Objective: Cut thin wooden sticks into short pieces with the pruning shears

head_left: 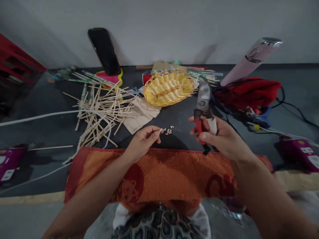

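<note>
Between the fingertips of my left hand (146, 139) is a short piece of wooden stick (160, 130), mostly covered by the fingers. Several small cut stick pieces (168, 131) lie on the dark table just beyond those fingertips. My right hand (221, 136) is wrapped round the red handle of pruning shears (203, 98), their metal blades pointing up and away from me. White wrapping shows on the handle near my palm. To the left, a loose heap of thin wooden sticks (102, 108) lies beside a brown paper piece (141, 113).
A yellow woven basket (169, 88) stands behind the cut pieces. A phone (104, 51) leans against the wall. At right are a pink bottle (251, 61) and red cloth (251, 93). An orange towel (174, 172) covers the front edge; a white cable (50, 115) crosses at left.
</note>
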Action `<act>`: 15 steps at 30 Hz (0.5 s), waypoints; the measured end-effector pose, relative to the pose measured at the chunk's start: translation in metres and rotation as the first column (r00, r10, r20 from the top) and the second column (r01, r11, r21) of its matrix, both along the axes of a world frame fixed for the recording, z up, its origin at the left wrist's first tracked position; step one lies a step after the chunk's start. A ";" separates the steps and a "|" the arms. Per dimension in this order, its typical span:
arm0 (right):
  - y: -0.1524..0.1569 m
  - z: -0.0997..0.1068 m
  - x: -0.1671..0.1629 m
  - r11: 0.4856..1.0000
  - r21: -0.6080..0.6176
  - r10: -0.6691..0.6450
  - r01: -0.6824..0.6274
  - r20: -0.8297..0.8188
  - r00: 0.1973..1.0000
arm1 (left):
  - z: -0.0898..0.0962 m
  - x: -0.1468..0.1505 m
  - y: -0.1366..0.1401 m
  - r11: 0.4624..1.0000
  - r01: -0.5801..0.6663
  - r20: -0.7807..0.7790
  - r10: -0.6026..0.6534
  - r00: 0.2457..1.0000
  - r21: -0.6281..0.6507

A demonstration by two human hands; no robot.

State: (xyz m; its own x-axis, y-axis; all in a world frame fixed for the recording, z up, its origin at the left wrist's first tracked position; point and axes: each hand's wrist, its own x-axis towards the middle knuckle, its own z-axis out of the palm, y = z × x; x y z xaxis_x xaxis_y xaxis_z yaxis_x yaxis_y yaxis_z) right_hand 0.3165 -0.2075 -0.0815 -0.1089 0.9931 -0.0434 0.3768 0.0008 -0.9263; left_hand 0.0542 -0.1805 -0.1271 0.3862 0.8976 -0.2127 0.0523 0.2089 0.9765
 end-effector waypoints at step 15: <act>0.008 -0.042 -0.037 0.914 0.309 -0.069 -0.265 0.759 0.648 | 0.004 -0.010 0.006 0.971 -0.239 0.123 0.235 0.964 0.016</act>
